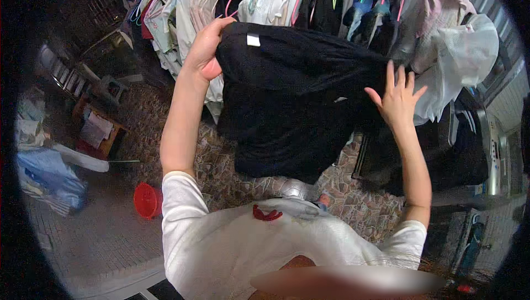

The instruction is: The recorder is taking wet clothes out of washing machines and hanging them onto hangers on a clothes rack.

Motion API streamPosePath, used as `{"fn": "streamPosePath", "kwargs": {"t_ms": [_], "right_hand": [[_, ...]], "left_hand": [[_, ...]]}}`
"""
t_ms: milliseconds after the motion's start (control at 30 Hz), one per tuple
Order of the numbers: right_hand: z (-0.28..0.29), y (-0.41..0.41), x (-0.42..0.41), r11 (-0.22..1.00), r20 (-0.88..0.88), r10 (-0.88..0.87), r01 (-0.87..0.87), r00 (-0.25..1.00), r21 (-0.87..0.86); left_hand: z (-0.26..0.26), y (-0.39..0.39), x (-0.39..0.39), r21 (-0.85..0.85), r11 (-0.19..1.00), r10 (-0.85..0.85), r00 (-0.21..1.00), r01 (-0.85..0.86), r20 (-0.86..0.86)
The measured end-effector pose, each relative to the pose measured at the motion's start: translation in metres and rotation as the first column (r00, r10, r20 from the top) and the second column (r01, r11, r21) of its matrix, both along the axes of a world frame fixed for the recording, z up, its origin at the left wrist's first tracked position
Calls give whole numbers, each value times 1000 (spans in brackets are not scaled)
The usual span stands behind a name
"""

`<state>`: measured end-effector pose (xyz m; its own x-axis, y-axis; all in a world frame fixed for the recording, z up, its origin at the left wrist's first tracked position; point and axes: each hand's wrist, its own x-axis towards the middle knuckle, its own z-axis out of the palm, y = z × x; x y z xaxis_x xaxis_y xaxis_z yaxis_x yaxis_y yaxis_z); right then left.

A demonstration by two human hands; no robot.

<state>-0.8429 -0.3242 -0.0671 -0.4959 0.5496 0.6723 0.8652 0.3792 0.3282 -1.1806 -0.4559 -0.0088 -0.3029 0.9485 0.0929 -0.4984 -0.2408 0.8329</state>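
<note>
A black cloth garment (290,101) with a small white tag near its upper left corner hangs spread out before me. My left hand (211,47) grips that upper left corner, thumb on top. At the garment's right edge my right hand (399,97) has its fingers spread, lying against or just beside the fabric; whether it touches cannot be told. Behind the garment, many clothes on coloured hangers, among them white shirts (265,0), hang in a row.
A red plastic basin (147,200) stands on the floor at the left. Blue and white clothes (51,176) hang at the far left. Sheer white fabric (468,51) hangs at the right, above dark clothing (459,151). The floor (348,200) has a stone pattern.
</note>
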Motion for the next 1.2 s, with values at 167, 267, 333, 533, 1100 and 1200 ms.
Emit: {"fn": "streamPosePath", "kwargs": {"t_ms": [167, 267, 333, 533, 1100, 1200], "right_hand": [[-61, -17, -38, 716, -747, 358, -679, 560, -165], [-118, -66, -93, 284, -941, 93, -915, 325, -288], [-144, -69, -117, 396, -898, 43, -833, 438, -387], [-164, -26, -83, 202, -865, -64, -842, 498, -500], [-112, -63, -4, 87, -719, -662, -931, 212, -354], [-110, -70, 7, -24, -670, -721, -972, 178, -232]], "left_hand": [[-15, -5, 44, -18, 995, -95, 992, 94, -86], [-25, -2, 92, -65, 971, -240, 957, 232, -163], [-29, -13, 115, -99, 982, -179, 968, 163, -178], [-55, -19, 69, -100, 994, -87, 915, 52, -393], [208, 96, -62, 654, 535, 653, -229, -535, -722], [225, 125, -54, 289, 783, 341, -8, -551, -940]]}}
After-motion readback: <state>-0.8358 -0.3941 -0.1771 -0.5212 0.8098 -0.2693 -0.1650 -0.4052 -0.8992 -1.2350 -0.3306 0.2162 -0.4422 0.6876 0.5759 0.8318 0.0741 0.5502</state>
